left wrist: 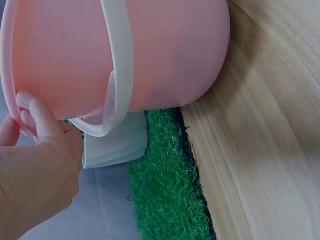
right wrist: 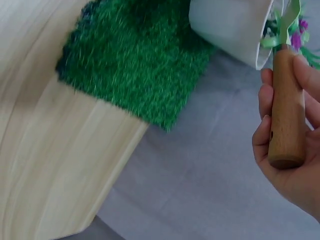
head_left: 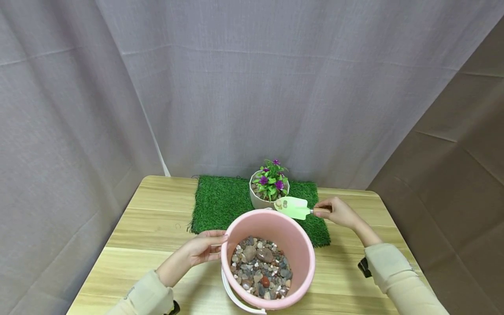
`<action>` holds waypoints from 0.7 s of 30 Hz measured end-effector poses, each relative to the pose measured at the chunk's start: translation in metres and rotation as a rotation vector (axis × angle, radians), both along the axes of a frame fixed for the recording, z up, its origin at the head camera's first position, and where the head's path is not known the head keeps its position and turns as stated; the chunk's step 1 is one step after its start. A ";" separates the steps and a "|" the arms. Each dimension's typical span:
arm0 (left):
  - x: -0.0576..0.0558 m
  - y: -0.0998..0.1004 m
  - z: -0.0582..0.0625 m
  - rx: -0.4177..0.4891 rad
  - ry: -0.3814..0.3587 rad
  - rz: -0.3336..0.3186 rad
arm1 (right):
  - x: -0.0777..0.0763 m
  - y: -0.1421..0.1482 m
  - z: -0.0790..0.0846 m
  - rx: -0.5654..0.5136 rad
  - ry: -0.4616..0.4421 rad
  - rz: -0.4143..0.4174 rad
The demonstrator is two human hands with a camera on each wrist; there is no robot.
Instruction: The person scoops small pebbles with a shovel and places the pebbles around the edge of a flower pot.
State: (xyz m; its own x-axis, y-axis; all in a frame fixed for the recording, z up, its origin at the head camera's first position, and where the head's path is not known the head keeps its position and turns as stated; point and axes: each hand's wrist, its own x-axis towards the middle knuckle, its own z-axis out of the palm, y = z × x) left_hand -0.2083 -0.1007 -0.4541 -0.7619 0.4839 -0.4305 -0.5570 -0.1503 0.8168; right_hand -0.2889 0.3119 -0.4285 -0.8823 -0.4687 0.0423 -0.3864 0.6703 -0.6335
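Note:
A pink bucket (head_left: 301,262), partly filled with mixed pebbles (head_left: 256,269), stands at the front of the table. My left hand (head_left: 202,248) holds its rim on the left side, fingers against the outer wall (left wrist: 60,60). With my right hand (head_left: 340,212) I grip the wooden handle (right wrist: 287,110) of a small garden trowel with a pale green blade (head_left: 296,207). A few pebbles (head_left: 281,203) lie near the blade's tip, which overlaps the front rim of a white flowerpot (head_left: 257,201). Purple flowers and green leaves (head_left: 269,179) rise from the pot, with pebbles around their base.
Beneath the pot lies a green artificial grass mat (head_left: 220,201) on the wooden table (head_left: 145,218). The bucket's white carrying handle (head_left: 232,294) hangs down at its front left. Grey curtain (head_left: 252,87) closes off the back, just behind the table edge.

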 end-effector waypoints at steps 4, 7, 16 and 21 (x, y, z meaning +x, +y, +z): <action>0.000 0.001 0.000 0.003 -0.001 -0.004 | -0.002 -0.011 -0.008 -0.011 -0.003 -0.017; 0.000 0.002 0.001 0.000 -0.002 -0.003 | -0.004 -0.018 -0.012 -0.010 -0.021 -0.023; 0.000 0.000 -0.003 0.000 0.001 0.000 | -0.012 -0.044 -0.008 -0.016 -0.062 -0.021; 0.000 -0.001 -0.002 0.004 0.001 -0.002 | -0.022 -0.059 -0.004 0.005 -0.040 -0.031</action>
State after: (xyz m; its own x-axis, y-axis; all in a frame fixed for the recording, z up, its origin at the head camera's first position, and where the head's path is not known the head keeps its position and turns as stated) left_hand -0.2083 -0.1013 -0.4564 -0.7616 0.4866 -0.4280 -0.5564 -0.1524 0.8168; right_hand -0.3113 0.2527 -0.4326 -0.8972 -0.4417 0.0039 -0.3399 0.6848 -0.6447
